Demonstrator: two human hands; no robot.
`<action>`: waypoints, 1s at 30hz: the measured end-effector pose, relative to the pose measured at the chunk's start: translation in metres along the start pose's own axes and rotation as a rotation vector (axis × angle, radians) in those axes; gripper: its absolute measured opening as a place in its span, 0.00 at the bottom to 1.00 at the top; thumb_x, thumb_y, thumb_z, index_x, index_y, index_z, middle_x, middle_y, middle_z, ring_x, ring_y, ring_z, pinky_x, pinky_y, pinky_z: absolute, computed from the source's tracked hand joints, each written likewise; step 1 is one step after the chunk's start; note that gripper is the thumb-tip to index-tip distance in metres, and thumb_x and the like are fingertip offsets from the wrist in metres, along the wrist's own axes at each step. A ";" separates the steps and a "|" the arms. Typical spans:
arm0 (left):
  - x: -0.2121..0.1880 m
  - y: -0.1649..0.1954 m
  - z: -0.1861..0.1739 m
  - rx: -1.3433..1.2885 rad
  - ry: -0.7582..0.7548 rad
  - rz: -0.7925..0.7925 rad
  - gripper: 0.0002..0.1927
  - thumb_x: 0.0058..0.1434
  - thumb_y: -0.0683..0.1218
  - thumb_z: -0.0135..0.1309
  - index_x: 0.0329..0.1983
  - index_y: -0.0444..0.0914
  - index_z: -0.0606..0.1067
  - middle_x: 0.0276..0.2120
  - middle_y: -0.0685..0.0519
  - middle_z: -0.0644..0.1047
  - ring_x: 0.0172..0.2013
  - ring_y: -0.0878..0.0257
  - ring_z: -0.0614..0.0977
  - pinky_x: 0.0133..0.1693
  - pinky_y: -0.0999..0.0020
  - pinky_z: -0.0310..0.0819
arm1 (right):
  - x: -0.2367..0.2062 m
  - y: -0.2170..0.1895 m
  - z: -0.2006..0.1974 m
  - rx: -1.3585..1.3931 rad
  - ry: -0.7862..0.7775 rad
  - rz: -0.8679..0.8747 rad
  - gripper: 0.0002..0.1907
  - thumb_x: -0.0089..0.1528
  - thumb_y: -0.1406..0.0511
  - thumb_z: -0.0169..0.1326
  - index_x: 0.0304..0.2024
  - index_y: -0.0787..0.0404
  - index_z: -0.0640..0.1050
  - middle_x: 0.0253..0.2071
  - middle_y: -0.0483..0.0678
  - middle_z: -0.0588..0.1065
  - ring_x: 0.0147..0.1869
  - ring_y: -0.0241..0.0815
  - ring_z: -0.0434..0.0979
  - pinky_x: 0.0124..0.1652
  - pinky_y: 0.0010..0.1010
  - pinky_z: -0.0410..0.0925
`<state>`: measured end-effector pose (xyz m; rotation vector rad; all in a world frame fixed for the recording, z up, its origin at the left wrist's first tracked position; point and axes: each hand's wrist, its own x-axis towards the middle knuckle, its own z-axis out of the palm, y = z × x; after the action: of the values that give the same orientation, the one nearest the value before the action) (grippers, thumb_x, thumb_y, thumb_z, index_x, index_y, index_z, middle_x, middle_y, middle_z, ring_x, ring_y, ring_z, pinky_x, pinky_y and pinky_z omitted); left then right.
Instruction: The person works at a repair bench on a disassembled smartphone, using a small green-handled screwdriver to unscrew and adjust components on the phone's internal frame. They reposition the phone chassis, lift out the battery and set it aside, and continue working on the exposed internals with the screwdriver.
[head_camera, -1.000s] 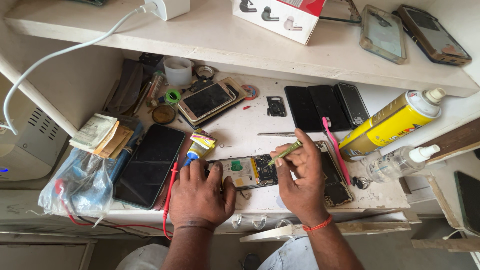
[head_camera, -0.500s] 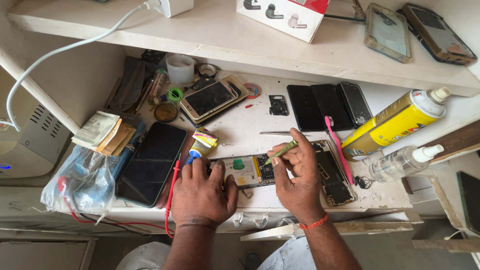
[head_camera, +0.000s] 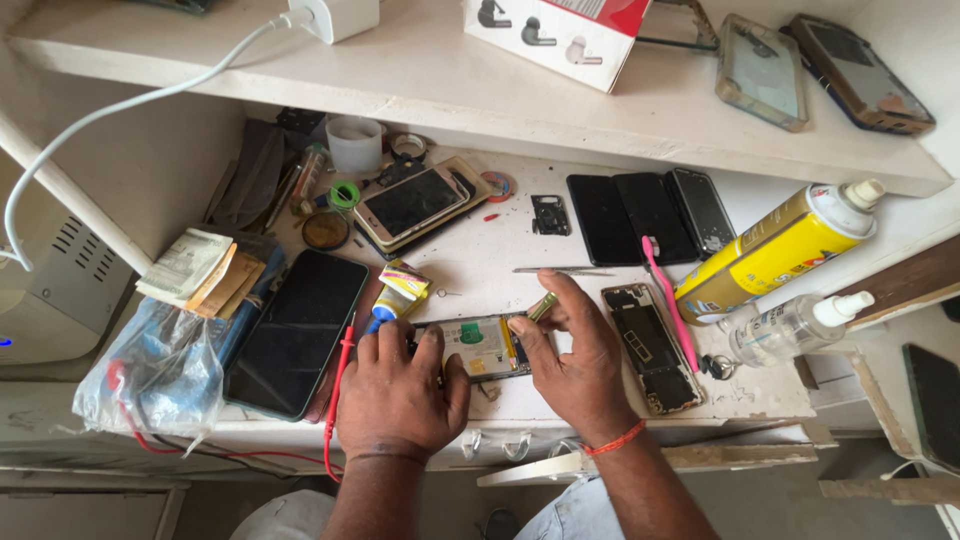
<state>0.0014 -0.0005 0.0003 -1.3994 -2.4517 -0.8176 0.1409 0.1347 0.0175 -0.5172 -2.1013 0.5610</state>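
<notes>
An opened phone (head_camera: 480, 347) with its back removed lies on the white bench near the front edge. My left hand (head_camera: 400, 395) lies flat on its left end, fingers spread, pinning it down. My right hand (head_camera: 575, 350) grips a slim green and gold tool (head_camera: 542, 306) above the phone's right end; the tip is hidden by my fingers. A second opened phone body (head_camera: 650, 350) lies just right of my right hand.
A large dark phone (head_camera: 297, 330), a red probe lead (head_camera: 335, 390), a small glue tube (head_camera: 398, 290), tweezers (head_camera: 560, 270), a pink toothbrush (head_camera: 668, 300), a yellow spray can (head_camera: 775, 250), a clear bottle (head_camera: 790, 325) and several dark phones (head_camera: 650, 215) crowd the bench. A shelf (head_camera: 400, 90) overhangs it.
My right hand has turned and lowered over the phone's right end, so the tool now shows only its short upper end. The left hand stays pressed on the phone.
</notes>
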 end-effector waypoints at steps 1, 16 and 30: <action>0.000 0.000 0.000 -0.011 0.020 0.003 0.18 0.54 0.56 0.56 0.42 0.42 0.80 0.40 0.47 0.75 0.41 0.48 0.77 0.34 0.52 0.75 | 0.001 -0.001 0.001 0.001 0.008 -0.005 0.29 0.61 0.70 0.66 0.63 0.63 0.71 0.41 0.49 0.79 0.40 0.36 0.83 0.41 0.26 0.76; -0.001 -0.002 0.003 -0.015 0.091 0.024 0.18 0.52 0.56 0.57 0.41 0.42 0.80 0.37 0.46 0.75 0.39 0.45 0.77 0.31 0.51 0.74 | 0.005 -0.010 0.003 0.180 -0.119 0.118 0.27 0.65 0.76 0.53 0.66 0.60 0.70 0.47 0.51 0.82 0.45 0.39 0.86 0.42 0.25 0.79; 0.000 -0.003 0.003 0.013 0.057 -0.011 0.20 0.50 0.57 0.57 0.44 0.44 0.81 0.36 0.47 0.75 0.39 0.47 0.77 0.31 0.50 0.75 | 0.016 -0.018 0.002 0.147 -0.096 0.159 0.29 0.62 0.75 0.56 0.67 0.57 0.70 0.46 0.48 0.78 0.47 0.38 0.82 0.47 0.26 0.77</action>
<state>-0.0010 0.0001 -0.0030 -1.3407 -2.4192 -0.8313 0.1284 0.1283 0.0369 -0.5856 -2.1011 0.8396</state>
